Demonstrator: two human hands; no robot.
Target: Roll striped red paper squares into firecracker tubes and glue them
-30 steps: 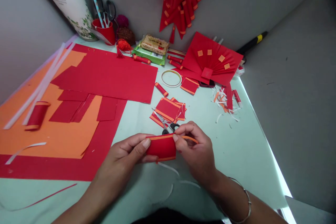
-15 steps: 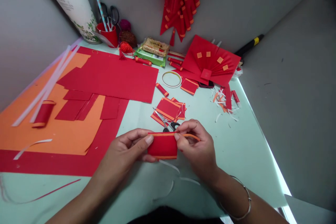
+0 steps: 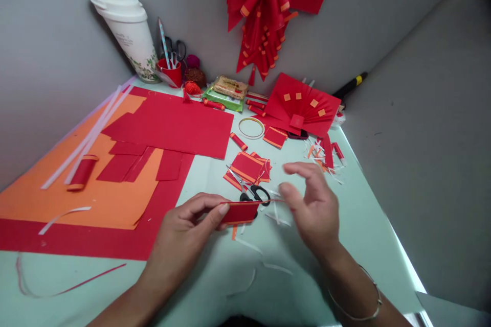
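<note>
My left hand [image 3: 199, 227] pinches the left end of a small red paper piece [image 3: 242, 213] with orange strips along its long edges. A thin strip end sticks out from the paper's upper right corner. My right hand [image 3: 312, 204] hovers just right of that strip end, thumb and forefinger apart. Black-handled scissors [image 3: 262, 194] lie partly open behind the paper, their blades over a stack of red paper pieces [image 3: 247, 164] with orange edges. White backing strips [image 3: 278, 267] and a short orange strip [image 3: 234, 232] lie on the table nearby.
Large red sheets [image 3: 184, 127] and an orange sheet [image 3: 126, 209] cover the left side. At the back stand a white cup [image 3: 132, 36] and a red pen holder [image 3: 172, 74]. A tape ring [image 3: 251, 127] lies mid-table, paper scraps [image 3: 316, 150] at right. Red paper firecrackers [image 3: 264, 15] hang on the wall.
My right hand has let go of the paper's right end and moved right, its fingers spreading. The paper is now tilted flatter in my left hand. The view has tipped upward slightly.
</note>
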